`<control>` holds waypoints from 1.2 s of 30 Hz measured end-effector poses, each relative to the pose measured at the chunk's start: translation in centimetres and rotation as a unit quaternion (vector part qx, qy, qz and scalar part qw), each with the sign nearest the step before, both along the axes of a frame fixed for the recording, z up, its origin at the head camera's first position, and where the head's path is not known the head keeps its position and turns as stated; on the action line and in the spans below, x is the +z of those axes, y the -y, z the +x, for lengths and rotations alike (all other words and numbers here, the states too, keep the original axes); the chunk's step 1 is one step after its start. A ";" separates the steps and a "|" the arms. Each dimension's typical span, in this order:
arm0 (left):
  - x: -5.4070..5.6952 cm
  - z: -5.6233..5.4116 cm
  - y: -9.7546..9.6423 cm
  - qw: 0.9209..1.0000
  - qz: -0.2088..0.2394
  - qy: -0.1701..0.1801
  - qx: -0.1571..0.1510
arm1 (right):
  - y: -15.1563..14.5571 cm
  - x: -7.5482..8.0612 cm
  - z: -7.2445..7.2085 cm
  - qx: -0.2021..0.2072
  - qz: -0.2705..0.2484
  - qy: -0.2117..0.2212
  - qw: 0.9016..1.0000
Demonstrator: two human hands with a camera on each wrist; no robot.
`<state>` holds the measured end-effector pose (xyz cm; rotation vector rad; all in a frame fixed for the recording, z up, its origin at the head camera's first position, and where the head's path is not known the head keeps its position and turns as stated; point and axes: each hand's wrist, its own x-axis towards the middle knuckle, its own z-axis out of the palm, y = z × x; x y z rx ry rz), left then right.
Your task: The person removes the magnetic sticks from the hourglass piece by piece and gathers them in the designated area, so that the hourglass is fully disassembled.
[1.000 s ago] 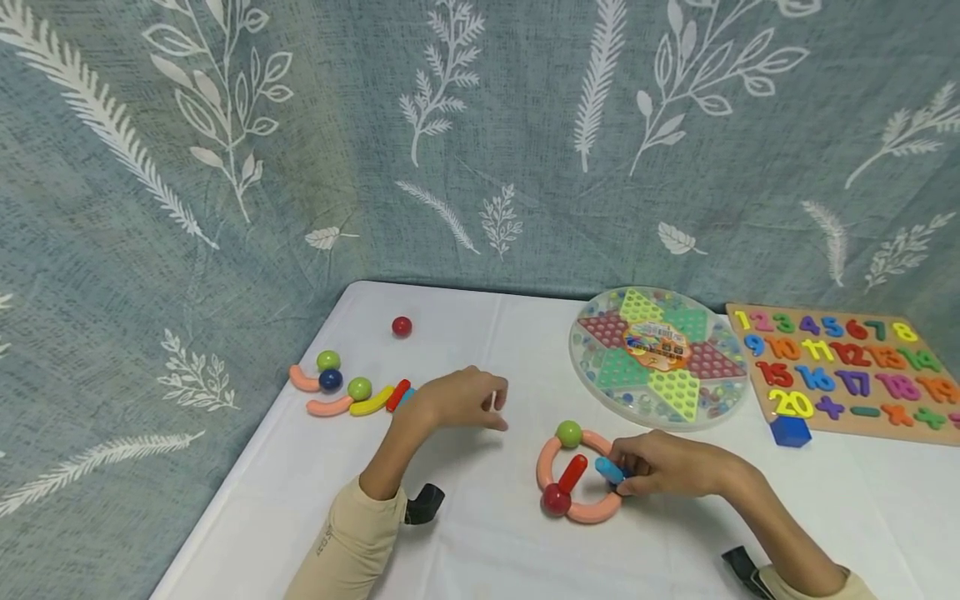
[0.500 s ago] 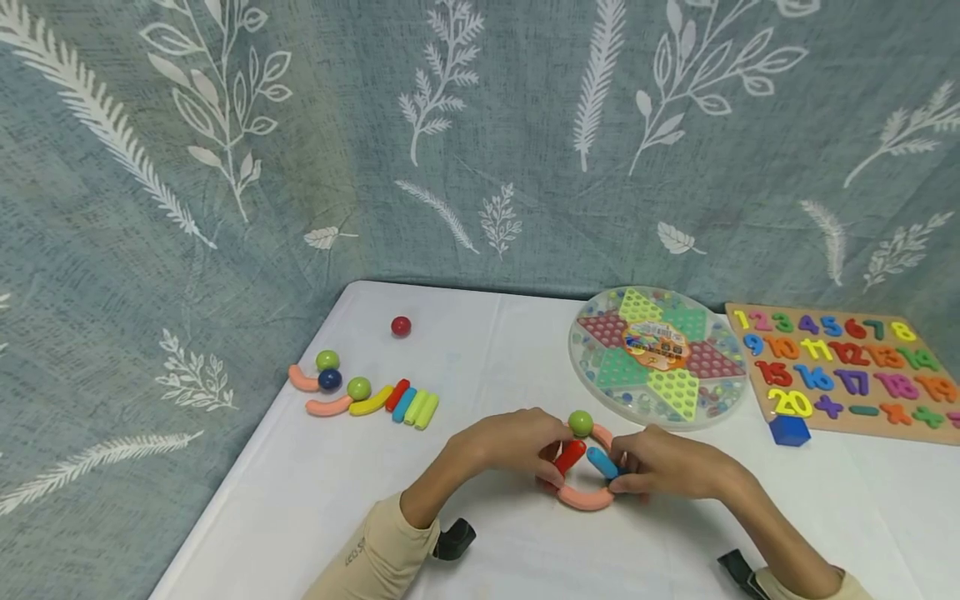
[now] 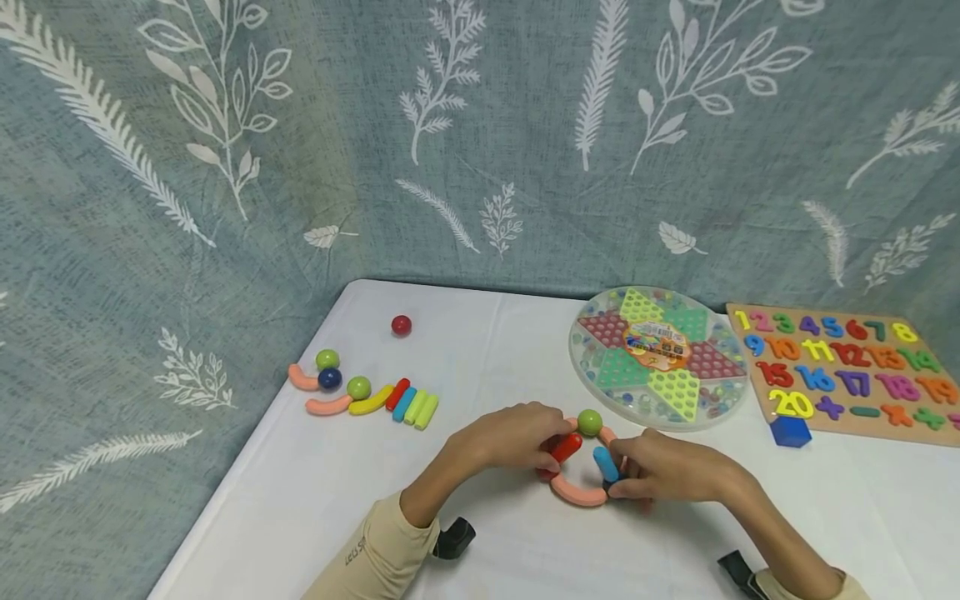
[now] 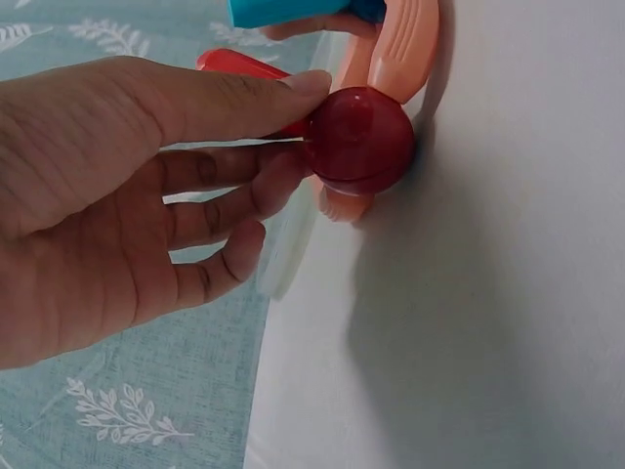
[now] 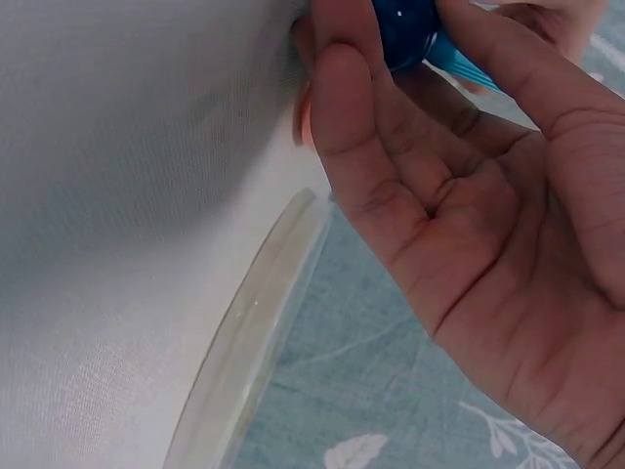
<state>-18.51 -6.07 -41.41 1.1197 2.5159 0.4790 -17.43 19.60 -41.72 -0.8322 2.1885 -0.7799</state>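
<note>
Salmon curved rods [image 3: 579, 492] form a ring with balls at the joints, a green ball [image 3: 589, 422] on its far side. My left hand [image 3: 517, 437] pinches the red ball [image 4: 359, 142] at the ring's left, thumb on one side and fingers on the other. From that ball a red stick [image 3: 567, 447] slants inward over the ring. At the right side, my right hand [image 3: 671, 467] holds the dark blue ball [image 5: 405, 29] between thumb and fingers, which mostly hide it in the head view. A light-blue stick [image 3: 606, 464] rises from this ball.
Spare balls and rods, including a yellow curved rod [image 3: 371, 401] and a light-green stick [image 3: 427, 412], lie at the left. A lone red ball [image 3: 401, 326] sits farther back. Behind the ring are a round Chinese checkers board [image 3: 658, 358], a number board [image 3: 847, 367] and a blue cube [image 3: 791, 432].
My left hand has come rightward from beside the spare rods and taken hold of the red ball. The ring has shifted slightly, its green ball moving right. My right hand stays at the blue ball.
</note>
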 end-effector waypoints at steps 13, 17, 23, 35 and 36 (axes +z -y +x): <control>0.2 0.3 0.1 0.999 0.040 0.031 -0.003 | 0.1 -0.1 0.1 -0.001 -0.007 0.018 1.000; 0.2 0.2 -0.1 0.999 0.039 0.023 -0.006 | -0.1 0.0 0.0 0.003 -0.012 0.016 1.000; 0.3 0.3 -0.1 0.999 0.039 0.028 -0.002 | -0.4 -0.4 -0.2 0.020 -0.018 0.010 1.000; 0.4 0.3 -0.4 0.999 0.028 0.024 0.011 | -1.3 -2.4 -1.2 0.030 -0.015 0.016 0.999; 0.4 0.3 -0.4 0.999 0.027 0.021 0.011 | -1.4 -2.5 -1.3 0.035 -0.015 0.012 0.999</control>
